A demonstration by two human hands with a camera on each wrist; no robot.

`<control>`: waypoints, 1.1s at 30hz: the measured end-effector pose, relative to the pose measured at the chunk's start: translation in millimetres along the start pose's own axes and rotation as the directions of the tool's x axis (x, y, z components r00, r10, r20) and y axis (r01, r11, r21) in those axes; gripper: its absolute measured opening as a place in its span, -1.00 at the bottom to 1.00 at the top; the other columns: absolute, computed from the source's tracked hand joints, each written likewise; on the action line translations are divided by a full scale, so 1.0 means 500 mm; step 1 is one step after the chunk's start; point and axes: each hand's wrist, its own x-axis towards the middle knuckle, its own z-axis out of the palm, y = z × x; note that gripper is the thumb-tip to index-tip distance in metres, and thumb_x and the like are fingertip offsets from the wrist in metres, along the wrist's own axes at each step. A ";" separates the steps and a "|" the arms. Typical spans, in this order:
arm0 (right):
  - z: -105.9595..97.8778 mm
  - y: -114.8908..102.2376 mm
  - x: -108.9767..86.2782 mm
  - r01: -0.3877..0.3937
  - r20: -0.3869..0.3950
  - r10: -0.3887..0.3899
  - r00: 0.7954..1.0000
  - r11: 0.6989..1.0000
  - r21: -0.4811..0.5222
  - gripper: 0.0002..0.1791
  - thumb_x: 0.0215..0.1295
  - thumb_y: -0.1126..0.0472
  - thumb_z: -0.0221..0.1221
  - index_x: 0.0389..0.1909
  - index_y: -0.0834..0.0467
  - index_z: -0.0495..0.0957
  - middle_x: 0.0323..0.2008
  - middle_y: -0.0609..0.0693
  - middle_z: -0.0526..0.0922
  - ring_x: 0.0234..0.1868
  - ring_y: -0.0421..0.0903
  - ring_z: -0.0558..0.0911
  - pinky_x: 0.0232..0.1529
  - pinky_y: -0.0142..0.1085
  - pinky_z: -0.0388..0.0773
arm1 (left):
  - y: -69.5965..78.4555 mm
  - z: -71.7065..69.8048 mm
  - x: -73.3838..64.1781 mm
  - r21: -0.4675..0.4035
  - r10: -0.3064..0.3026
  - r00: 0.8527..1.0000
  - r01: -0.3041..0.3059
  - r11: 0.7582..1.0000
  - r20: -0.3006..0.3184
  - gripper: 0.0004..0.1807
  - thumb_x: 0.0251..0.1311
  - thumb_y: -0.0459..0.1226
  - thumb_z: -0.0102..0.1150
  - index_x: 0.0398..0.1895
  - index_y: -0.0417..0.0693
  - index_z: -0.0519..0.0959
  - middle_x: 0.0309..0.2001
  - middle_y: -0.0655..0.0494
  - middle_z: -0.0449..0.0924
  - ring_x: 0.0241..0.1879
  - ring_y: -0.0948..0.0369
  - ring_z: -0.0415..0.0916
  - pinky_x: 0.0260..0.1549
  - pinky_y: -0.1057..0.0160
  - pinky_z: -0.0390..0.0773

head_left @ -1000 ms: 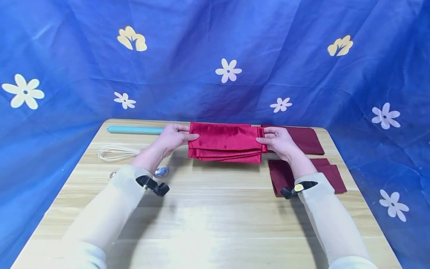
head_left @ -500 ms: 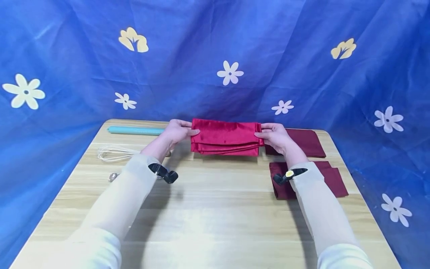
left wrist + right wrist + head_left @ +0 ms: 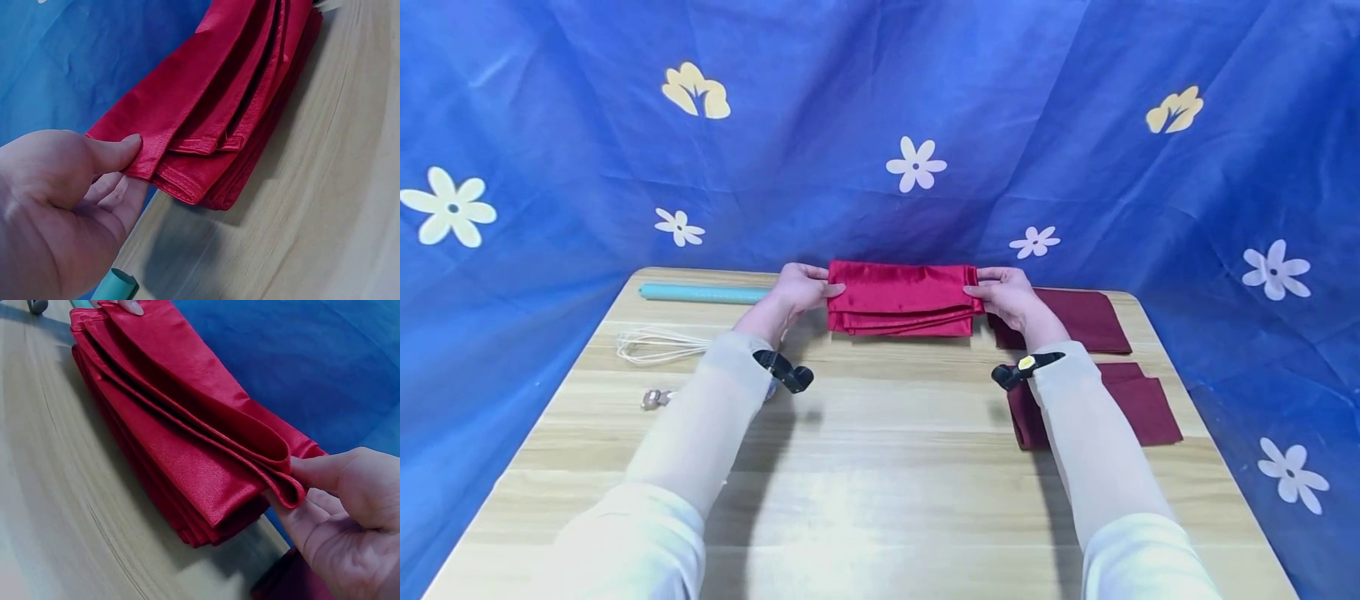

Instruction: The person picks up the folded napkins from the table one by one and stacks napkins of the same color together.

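A folded cloth of shiny red satin (image 3: 901, 290) spans the space between my two hands at the table's far edge. Its several layers show as loose folds in both wrist views. My left hand (image 3: 799, 290) pinches the left end, thumb on top and fingers beneath. At the other end my right hand (image 3: 1009, 298) pinches a rounded fold (image 3: 287, 487) between thumb and fingers. The cloth's lower layers hang close over the wooden table (image 3: 312, 206), casting a shadow there.
On the left lie a turquoise stick (image 3: 703, 293), a whisk (image 3: 662, 344) and a metal utensil (image 3: 657, 399) partly hidden by my forearm. Two dark maroon folded cloths (image 3: 1078, 321) lie on the right, the nearer maroon cloth (image 3: 1138, 408) partly under my right arm. A blue curtain (image 3: 820, 167) hangs behind.
Both hands have moved the red satin cloth away from me, toward the table's far edge. The hands have kept their pinch on its two ends.
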 end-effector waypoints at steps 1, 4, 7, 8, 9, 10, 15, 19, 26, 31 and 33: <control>0.000 0.003 0.002 -0.002 -0.005 0.002 1.000 1.000 -0.001 -0.51 0.35 0.56 0.29 0.27 0.41 0.43 -0.33 -0.03 0.75 -0.35 -0.21 0.75 -0.24 -0.34 0.74 | -0.001 0.002 0.002 0.003 0.002 1.000 -0.002 1.000 -0.002 -0.43 0.34 -0.44 0.40 0.37 -0.45 0.47 0.24 -0.32 0.56 -0.05 0.16 0.68 0.17 0.18 0.62; -0.002 0.014 0.008 -0.007 -0.023 0.007 1.000 1.000 0.011 -0.50 0.36 0.57 0.27 0.29 0.44 0.41 -0.34 -0.04 0.74 -0.36 -0.21 0.75 -0.27 -0.35 0.74 | -0.007 0.008 0.011 0.045 0.024 1.000 -0.023 0.999 -0.013 -0.43 0.35 -0.39 0.41 0.36 -0.44 0.49 0.27 -0.33 0.56 0.08 0.09 0.65 0.17 0.19 0.62; 0.000 0.023 0.011 -0.006 -0.049 0.007 0.999 1.000 0.021 -0.50 0.37 0.57 0.27 0.30 0.44 0.42 -0.37 -0.06 0.75 -0.38 -0.23 0.74 -0.30 -0.37 0.73 | -0.015 0.014 0.019 0.085 0.041 0.999 -0.038 0.996 -0.035 -0.43 0.35 -0.36 0.43 0.35 -0.42 0.52 0.28 -0.33 0.56 0.20 0.03 0.60 0.20 0.19 0.59; 0.002 0.026 0.012 -0.004 -0.056 0.005 0.998 1.000 0.024 -0.50 0.38 0.57 0.26 0.30 0.44 0.43 -0.38 -0.06 0.76 -0.38 -0.23 0.74 -0.30 -0.38 0.72 | -0.018 0.015 0.021 0.094 0.044 0.998 -0.039 0.995 -0.045 -0.44 0.35 -0.35 0.43 0.34 -0.42 0.53 0.29 -0.32 0.56 0.23 0.01 0.58 0.21 0.17 0.59; 0.003 0.029 0.014 -0.002 -0.065 0.004 0.998 1.000 0.027 -0.51 0.38 0.56 0.26 0.30 0.44 0.44 -0.39 -0.07 0.76 -0.39 -0.24 0.74 -0.31 -0.38 0.72 | -0.020 0.017 0.024 0.104 0.046 0.997 -0.040 0.994 -0.058 -0.45 0.34 -0.35 0.44 0.33 -0.41 0.55 0.29 -0.31 0.56 0.25 0.00 0.56 0.22 0.16 0.58; 0.006 0.032 0.015 0.001 -0.074 0.001 0.997 1.000 0.024 -0.51 0.39 0.54 0.27 0.31 0.44 0.45 -0.39 -0.07 0.76 -0.39 -0.24 0.74 -0.32 -0.39 0.72 | -0.023 0.018 0.026 0.098 0.045 0.997 -0.038 0.994 -0.068 -0.46 0.34 -0.36 0.44 0.32 -0.40 0.55 0.30 -0.31 0.55 0.27 -0.02 0.54 0.23 0.13 0.57; 0.013 0.040 0.019 -0.001 -0.095 0.001 0.995 1.000 -0.001 -0.49 0.40 0.49 0.30 0.34 0.42 0.47 -0.30 -0.04 0.77 -0.37 -0.26 0.72 -0.33 -0.43 0.68 | -0.033 0.024 0.031 0.087 0.062 0.994 -0.054 0.995 -0.089 -0.50 0.33 -0.39 0.42 0.29 -0.39 0.57 0.34 -0.28 0.50 0.33 -0.04 0.46 0.34 0.09 0.46; 0.014 0.044 0.019 -0.015 -0.055 0.011 0.998 0.998 -0.063 -0.39 0.39 0.48 0.32 0.43 0.36 0.42 -0.03 0.10 0.72 -0.26 -0.25 0.69 -0.25 -0.45 0.64 | -0.042 0.021 0.027 0.077 0.049 0.998 -0.046 0.996 -0.031 -0.46 0.35 -0.45 0.37 0.39 -0.33 0.51 0.34 -0.27 0.53 0.30 -0.02 0.50 0.33 0.14 0.46; 0.013 0.047 0.016 0.032 -0.044 -0.043 0.998 0.975 -0.219 -0.35 0.33 0.52 0.35 0.43 0.36 0.42 0.23 0.31 0.62 -0.02 -0.12 0.68 -0.16 -0.44 0.62 | -0.047 0.004 0.014 0.108 0.021 1.000 -0.023 0.994 0.022 -0.35 0.38 -0.50 0.32 0.52 -0.26 0.39 0.29 -0.28 0.59 0.21 -0.01 0.60 -0.14 0.38 0.64; 0.017 0.050 0.016 0.074 -0.091 -0.096 0.991 0.972 -0.224 -0.38 0.28 0.55 0.36 0.37 0.39 0.48 0.20 0.35 0.65 -0.03 -0.11 0.70 -0.15 -0.45 0.64 | -0.050 0.004 0.014 0.120 0.049 0.999 -0.047 0.992 -0.017 -0.41 0.34 -0.51 0.35 0.43 -0.32 0.47 0.23 -0.28 0.63 0.18 -0.02 0.62 -0.07 0.36 0.63; 0.018 0.052 0.016 0.089 -0.111 -0.115 0.987 0.973 -0.214 -0.40 0.27 0.56 0.36 0.34 0.39 0.50 0.19 0.36 0.65 -0.08 -0.14 0.70 -0.15 -0.46 0.64 | -0.050 0.006 0.016 0.094 0.051 0.998 -0.049 0.994 -0.024 -0.44 0.33 -0.53 0.34 0.40 -0.33 0.49 0.23 -0.28 0.64 0.17 -0.05 0.63 0.02 0.27 0.65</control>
